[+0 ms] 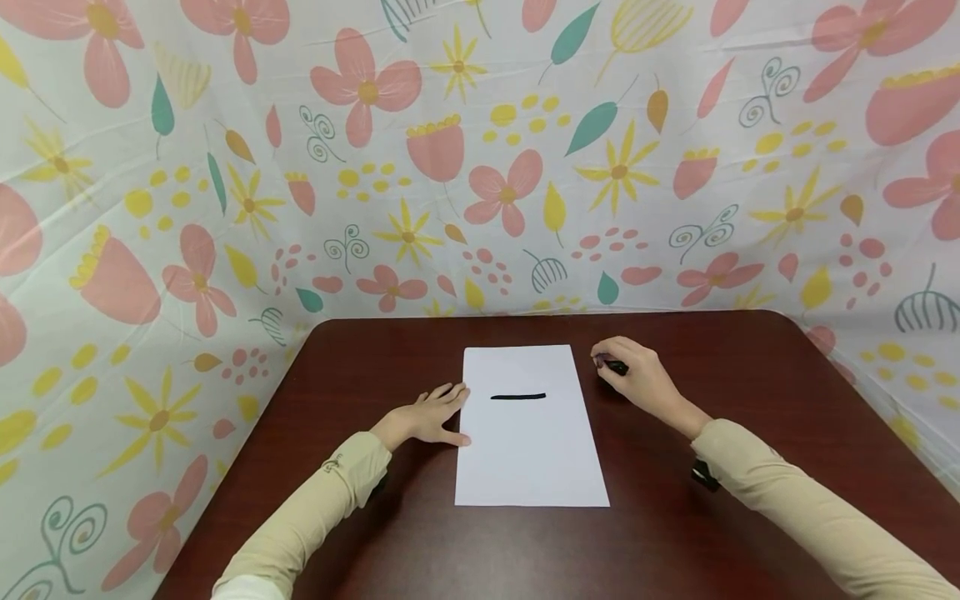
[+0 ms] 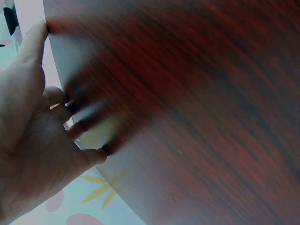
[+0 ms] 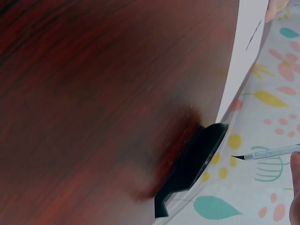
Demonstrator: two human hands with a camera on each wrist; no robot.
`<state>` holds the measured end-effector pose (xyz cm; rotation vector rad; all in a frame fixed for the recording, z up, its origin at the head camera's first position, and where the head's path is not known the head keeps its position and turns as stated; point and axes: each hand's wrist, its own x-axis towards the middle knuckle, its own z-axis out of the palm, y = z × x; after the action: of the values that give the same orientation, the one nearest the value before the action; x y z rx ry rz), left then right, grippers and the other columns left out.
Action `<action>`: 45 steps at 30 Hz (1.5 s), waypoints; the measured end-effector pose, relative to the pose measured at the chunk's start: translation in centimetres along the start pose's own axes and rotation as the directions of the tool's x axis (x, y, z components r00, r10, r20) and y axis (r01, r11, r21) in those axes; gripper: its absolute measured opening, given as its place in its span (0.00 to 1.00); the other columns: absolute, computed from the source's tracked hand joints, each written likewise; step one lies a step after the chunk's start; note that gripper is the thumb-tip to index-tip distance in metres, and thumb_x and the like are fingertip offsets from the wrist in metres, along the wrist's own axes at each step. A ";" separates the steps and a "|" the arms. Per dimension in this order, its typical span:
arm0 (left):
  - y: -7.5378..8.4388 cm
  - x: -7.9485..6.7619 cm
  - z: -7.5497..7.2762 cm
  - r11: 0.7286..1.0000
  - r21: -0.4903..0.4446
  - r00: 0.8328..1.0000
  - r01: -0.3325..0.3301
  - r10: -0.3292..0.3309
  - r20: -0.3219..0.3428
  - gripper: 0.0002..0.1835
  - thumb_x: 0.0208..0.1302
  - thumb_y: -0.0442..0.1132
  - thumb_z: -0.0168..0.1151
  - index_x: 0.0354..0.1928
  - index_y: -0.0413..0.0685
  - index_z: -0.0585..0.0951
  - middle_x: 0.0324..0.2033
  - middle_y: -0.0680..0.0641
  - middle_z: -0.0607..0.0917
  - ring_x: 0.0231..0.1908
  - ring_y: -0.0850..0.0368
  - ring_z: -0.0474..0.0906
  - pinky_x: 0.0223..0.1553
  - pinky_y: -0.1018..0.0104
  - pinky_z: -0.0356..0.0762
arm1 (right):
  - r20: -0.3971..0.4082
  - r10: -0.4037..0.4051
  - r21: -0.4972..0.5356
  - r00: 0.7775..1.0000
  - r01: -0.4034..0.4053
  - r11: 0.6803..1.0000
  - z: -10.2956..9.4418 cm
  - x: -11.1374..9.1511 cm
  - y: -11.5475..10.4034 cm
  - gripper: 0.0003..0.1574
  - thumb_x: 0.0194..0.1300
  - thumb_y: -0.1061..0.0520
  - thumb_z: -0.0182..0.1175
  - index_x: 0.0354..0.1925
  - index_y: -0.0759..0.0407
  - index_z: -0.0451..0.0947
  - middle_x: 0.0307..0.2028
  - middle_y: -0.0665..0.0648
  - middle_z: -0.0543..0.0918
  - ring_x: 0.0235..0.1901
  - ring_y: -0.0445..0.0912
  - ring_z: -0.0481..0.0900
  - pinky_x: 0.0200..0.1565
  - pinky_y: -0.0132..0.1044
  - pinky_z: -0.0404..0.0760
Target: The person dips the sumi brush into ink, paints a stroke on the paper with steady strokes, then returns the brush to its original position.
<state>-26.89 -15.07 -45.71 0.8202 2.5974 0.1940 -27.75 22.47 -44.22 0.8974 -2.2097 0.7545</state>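
A white sheet of paper lies on the table with one short black stroke across it. At its left edge, my left hand rests with spread fingers, the thumb and fingertips touching the sheet's border. To the right of the paper, my right hand pinches a thin, pale-handled brush with a dark pointed tip. That tip is apart from a low black dish-like object on the table, whose inside does not show. In the head view the hand mostly hides both.
The dark red-brown wooden table has rounded far corners. A flower-printed white cloth hangs behind it and along both sides. A small black device shows under the right sleeve.
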 end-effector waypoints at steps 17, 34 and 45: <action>0.0 0.0 -0.1 1.000 -0.002 1.000 -0.009 0.009 0.000 0.51 0.58 0.66 0.51 0.72 0.47 0.41 0.72 0.44 0.41 0.71 0.42 0.35 0.65 0.37 0.43 | 0.076 -0.082 -0.122 0.994 0.091 0.988 -1.0 -0.9 1.0 0.18 0.46 0.68 0.67 0.38 0.54 0.80 0.41 0.51 0.80 0.45 0.46 0.78 0.41 0.36 0.77; 0.1 -0.1 0.3 1.000 0.007 1.000 -0.008 0.008 -0.008 0.50 0.58 0.65 0.52 0.72 0.46 0.42 0.72 0.44 0.42 0.71 0.42 0.37 0.64 0.37 0.44 | 0.155 -0.124 -0.207 0.980 0.155 0.966 -2.0 -1.9 1.8 0.17 0.44 0.67 0.68 0.37 0.55 0.81 0.42 0.56 0.81 0.43 0.47 0.79 0.34 0.37 0.80; 0.0 0.1 0.3 1.000 0.025 1.000 0.001 -0.001 -0.009 0.51 0.57 0.67 0.51 0.72 0.47 0.42 0.72 0.46 0.41 0.71 0.44 0.36 0.65 0.38 0.44 | 0.186 -0.145 -0.229 0.972 0.186 0.956 -2.7 -2.5 2.3 0.18 0.43 0.68 0.67 0.36 0.56 0.81 0.42 0.57 0.80 0.42 0.47 0.79 0.30 0.37 0.79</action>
<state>-26.82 -15.00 -46.00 0.8281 2.6137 0.1657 -27.18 26.68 -44.90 1.0351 -2.2743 0.3278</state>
